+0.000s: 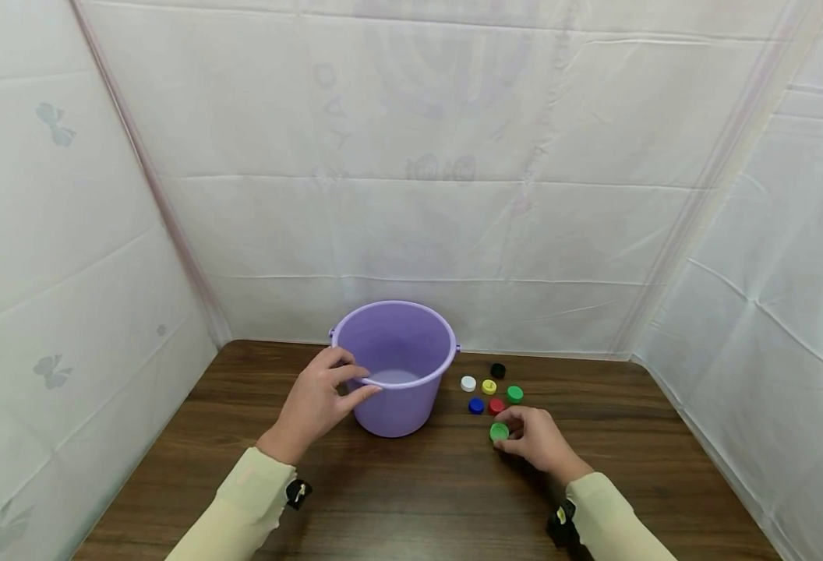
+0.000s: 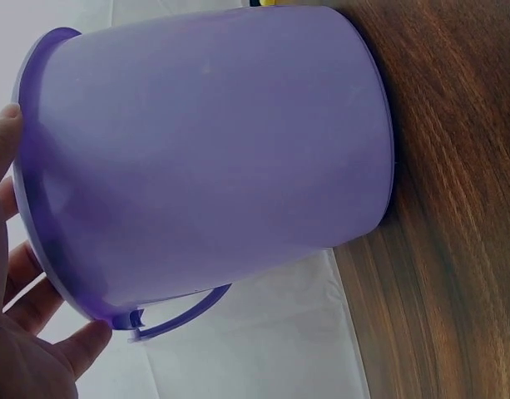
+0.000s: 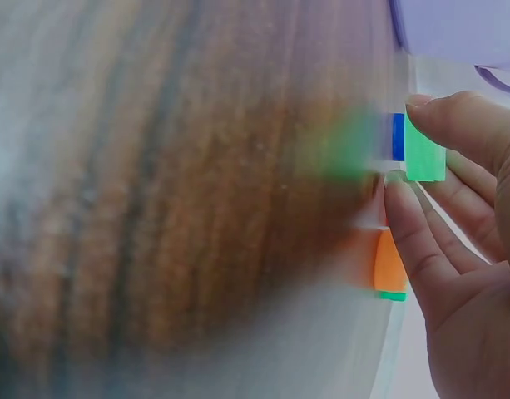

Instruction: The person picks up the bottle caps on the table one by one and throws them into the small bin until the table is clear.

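Observation:
A purple bucket (image 1: 400, 409) stands upright on the table, its mouth facing up. My left hand (image 1: 316, 399) holds its near-left rim, thumb along the outside and fingers over the edge. In the left wrist view the bucket (image 2: 213, 150) fills most of the picture, with fingers (image 2: 34, 303) around its rim. My right hand (image 1: 539, 442) pinches a green bottle cap (image 1: 499, 432) between thumb and fingers, just above or on the table. The right wrist view shows this green cap (image 3: 427, 148) side-on at the thumb tip.
Several bottle caps lie beyond the right hand: white (image 1: 468, 383), black (image 1: 498, 371), yellow (image 1: 489, 386), another green cap (image 1: 515, 394), blue (image 1: 476, 406) and red (image 1: 496, 407). A brown wooden table (image 1: 411, 499) holds everything. White sheeting (image 1: 411, 218) encloses the back and sides.

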The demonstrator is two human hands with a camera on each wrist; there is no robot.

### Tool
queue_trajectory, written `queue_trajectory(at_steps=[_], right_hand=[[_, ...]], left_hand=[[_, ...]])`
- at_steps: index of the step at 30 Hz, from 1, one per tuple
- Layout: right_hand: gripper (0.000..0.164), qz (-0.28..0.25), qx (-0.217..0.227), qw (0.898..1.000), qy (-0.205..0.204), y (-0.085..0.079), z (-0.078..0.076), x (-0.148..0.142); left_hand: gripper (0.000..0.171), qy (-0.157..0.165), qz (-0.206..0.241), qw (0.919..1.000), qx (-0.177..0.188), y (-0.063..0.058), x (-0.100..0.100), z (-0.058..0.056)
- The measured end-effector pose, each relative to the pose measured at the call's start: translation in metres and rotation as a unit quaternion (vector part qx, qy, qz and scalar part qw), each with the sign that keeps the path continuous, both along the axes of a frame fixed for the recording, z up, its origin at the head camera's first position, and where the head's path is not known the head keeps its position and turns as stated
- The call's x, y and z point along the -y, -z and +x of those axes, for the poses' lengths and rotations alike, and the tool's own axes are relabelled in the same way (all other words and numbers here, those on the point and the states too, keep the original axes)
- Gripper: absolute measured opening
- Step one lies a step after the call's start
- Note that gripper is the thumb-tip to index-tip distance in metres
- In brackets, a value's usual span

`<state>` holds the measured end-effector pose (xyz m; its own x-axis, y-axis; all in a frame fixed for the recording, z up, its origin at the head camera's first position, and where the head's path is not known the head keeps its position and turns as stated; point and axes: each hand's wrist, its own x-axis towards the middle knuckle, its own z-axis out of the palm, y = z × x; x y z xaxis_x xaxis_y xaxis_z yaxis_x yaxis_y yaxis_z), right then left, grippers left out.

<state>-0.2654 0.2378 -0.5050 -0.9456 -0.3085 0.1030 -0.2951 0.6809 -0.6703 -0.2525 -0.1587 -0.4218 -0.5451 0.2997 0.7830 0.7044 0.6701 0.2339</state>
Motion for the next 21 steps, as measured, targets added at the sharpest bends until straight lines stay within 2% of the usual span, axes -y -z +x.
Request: queue_trajectory(at_steps=[13,21], right_hand=[[0.033,-0.04,-0.01,0.999,0.009,-0.008,-0.002,-0.002],[0.03,-0.081,-0.052,0.995,0.019,-0.021,0.0,0.002]], left_hand=[[0.025,0.0,0.005,1.0,0.008,0.0,0.0,0.0],[0.026,0.001,0.006,1.0,0.007,-0.001,0.001,0.0]])
